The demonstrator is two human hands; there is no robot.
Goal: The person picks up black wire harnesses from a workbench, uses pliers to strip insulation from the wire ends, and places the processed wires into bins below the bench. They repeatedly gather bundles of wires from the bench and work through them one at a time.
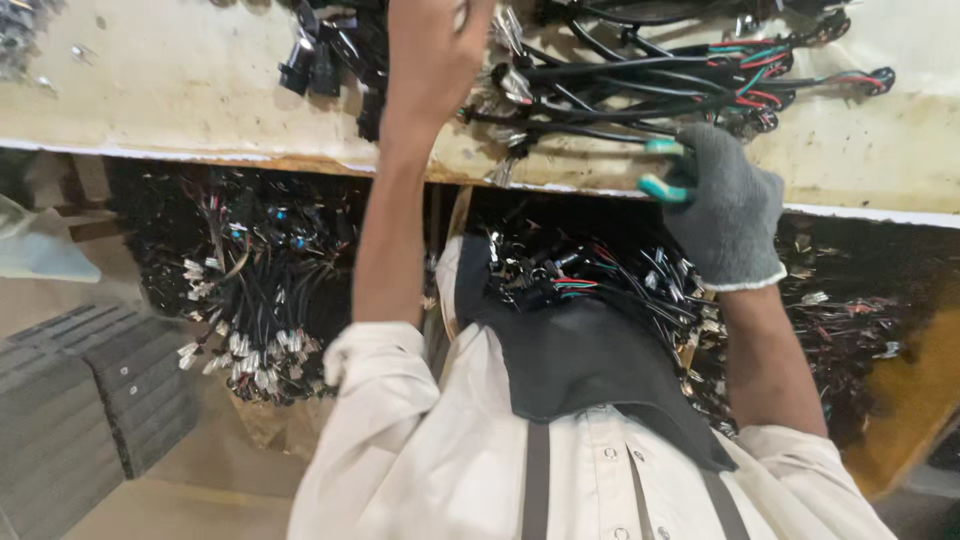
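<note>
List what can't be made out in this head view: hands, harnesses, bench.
- Left hand: fingertips cut off by the top edge; grip unreadable.
- Right hand: grey glove covers it; fingertips sit among the wire harnesses, contact unclear.
- Connector types on those harnesses: too small and blurred.
- Harness bundles under the workbench: dark, partly hidden by the person's forearm and apron.
</note>
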